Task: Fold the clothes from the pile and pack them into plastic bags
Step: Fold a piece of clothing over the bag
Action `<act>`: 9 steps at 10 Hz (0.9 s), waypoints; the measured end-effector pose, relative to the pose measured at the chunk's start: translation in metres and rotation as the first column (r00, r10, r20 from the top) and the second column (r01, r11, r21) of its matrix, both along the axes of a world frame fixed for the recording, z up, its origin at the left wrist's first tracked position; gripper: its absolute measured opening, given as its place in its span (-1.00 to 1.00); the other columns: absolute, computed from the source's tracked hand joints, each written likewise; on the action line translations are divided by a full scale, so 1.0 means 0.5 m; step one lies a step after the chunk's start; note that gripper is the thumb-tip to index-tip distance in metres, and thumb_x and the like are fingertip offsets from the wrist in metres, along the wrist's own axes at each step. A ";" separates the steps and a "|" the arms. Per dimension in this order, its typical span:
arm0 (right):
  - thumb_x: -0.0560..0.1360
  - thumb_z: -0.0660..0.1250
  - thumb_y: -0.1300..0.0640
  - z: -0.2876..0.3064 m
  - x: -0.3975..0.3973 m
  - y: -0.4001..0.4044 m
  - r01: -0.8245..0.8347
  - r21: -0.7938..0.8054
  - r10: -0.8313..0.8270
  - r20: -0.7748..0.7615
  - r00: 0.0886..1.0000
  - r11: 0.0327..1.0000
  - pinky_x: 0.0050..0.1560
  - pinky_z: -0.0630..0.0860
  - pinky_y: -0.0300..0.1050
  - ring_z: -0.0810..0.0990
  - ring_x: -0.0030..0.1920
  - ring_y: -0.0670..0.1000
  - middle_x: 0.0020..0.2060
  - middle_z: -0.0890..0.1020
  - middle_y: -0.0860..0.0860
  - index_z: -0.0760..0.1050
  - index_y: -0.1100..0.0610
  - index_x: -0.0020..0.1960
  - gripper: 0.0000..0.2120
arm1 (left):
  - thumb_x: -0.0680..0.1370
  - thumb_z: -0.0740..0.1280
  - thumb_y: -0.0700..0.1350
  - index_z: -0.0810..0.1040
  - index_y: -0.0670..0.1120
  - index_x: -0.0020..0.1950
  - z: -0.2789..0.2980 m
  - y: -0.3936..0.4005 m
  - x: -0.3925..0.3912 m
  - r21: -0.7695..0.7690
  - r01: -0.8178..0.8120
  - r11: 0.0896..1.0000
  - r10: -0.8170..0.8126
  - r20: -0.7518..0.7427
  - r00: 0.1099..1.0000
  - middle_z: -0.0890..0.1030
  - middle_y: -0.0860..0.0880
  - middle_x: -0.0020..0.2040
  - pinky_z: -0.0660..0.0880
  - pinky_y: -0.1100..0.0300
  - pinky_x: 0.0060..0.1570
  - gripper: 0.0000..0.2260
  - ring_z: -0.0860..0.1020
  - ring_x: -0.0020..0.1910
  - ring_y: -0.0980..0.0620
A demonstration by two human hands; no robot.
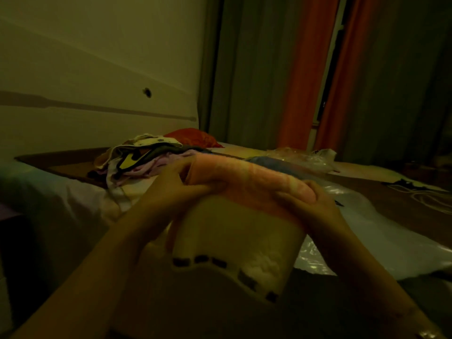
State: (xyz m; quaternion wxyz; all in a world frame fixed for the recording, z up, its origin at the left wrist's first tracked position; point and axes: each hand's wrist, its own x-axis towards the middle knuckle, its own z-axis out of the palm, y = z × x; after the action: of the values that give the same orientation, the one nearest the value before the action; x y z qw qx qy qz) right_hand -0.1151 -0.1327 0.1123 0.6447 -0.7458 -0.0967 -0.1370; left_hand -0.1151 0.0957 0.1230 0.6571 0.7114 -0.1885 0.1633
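Surface: dim bed (244,152), mixed clothes pile (146,160) at rear left.
Garment: pale cream-and-pink cloth (239,216), raised over lap for folding.
Left hand (178,189): grip pinches top edge.
Right hand (310,204): grip pinches opposite corner, keeping the edge taut.
Bags: clear plastic bags (305,157) at rear right, within reach.

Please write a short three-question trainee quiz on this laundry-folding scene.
1. True or false: both hands grip the garment.
2. Where is the pile relative to the left hand? A) beyond it, toward the wall B) in the person's lap C) on the floor by the curtains
3. What lies on the bed just past the right hand?

Key
1. True: each hand holds one end of it.
2. A.
3. A clear plastic bag.
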 end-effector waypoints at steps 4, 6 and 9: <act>0.31 0.52 0.20 -0.036 -0.016 -0.169 0.151 0.040 -0.140 -0.204 0.969 0.988 -0.02 0.53 0.11 0.58 0.03 0.18 0.06 0.58 0.23 0.46 0.12 0.04 -0.63 | 0.38 0.40 0.25 0.49 0.21 -0.04 -0.041 -0.166 0.033 0.242 0.097 0.965 -0.089 -0.045 0.995 0.56 0.17 0.06 0.55 0.21 0.00 -0.75 0.53 0.06 0.17; 0.43 0.37 0.39 -0.075 -0.031 -0.192 0.500 -0.096 -0.422 0.413 0.807 0.861 -0.25 0.49 -0.38 0.62 -0.16 0.03 -0.20 0.60 -0.02 0.52 0.15 -0.08 -0.83 | 0.37 -0.11 0.45 0.48 0.28 0.27 -0.080 -0.205 0.062 0.862 -0.121 0.492 0.065 0.103 0.993 -0.17 0.14 0.56 -0.17 -0.17 0.45 -0.37 -0.21 0.52 -0.09; 0.40 0.36 0.35 -0.113 0.021 -0.192 0.677 -0.538 -0.106 0.738 0.666 0.503 -0.12 0.45 -0.29 0.58 -0.06 0.02 0.00 0.60 0.12 0.44 0.10 0.18 -0.62 | 0.66 0.11 -0.13 0.20 0.03 0.52 -0.085 -0.258 0.106 0.573 -0.154 0.805 0.048 0.197 0.979 0.38 -0.04 0.44 0.40 0.08 0.26 -0.59 0.41 0.33 -0.03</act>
State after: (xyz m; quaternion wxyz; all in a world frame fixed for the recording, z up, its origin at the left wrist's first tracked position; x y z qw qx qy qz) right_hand -0.1046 -0.2285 0.0560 0.1280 -0.8574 -0.1666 -0.4698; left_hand -0.0621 -0.0331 0.0803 0.3775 0.8712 -0.2475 0.1931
